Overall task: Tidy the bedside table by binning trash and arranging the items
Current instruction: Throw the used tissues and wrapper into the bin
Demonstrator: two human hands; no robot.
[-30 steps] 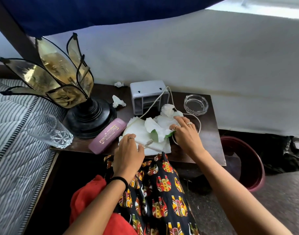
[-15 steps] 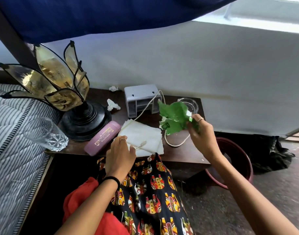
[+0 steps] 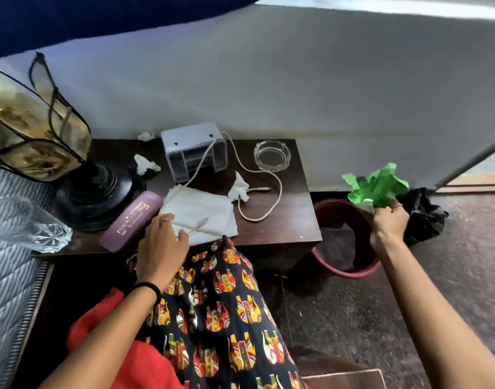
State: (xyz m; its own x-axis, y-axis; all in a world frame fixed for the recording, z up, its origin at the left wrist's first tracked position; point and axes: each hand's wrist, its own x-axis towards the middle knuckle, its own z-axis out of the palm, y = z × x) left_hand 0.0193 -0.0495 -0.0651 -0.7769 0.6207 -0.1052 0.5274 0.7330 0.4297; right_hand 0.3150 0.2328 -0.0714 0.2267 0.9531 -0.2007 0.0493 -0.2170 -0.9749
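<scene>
Dark wood bench [image 3: 291, 220], smooth, faintly glossy. Crumpled green paper [image 3: 377, 188], matt, creased. Folded white cloth [image 3: 204, 211], soft and matt. Scrunched white tissue [image 3: 238, 189], rough-edged. Clear glass ashtray [image 3: 272, 155], shiny. Grey plastic box [image 3: 194, 150], matt. Cream cord [image 3: 271, 203], smooth. Mauve case [image 3: 132, 220], satin, with gilt lettering. Black lamp base [image 3: 97, 192], glossy, ridged. Cut-glass tumbler [image 3: 30, 228], sparkling. Maroon plastic bin [image 3: 344, 273], smooth-rimmed. Black plastic bag [image 3: 423, 214], crinkled, slightly shiny. Printed cotton-like skirt [image 3: 221, 318], matt. Coarse speckled floor [image 3: 451, 276].
</scene>
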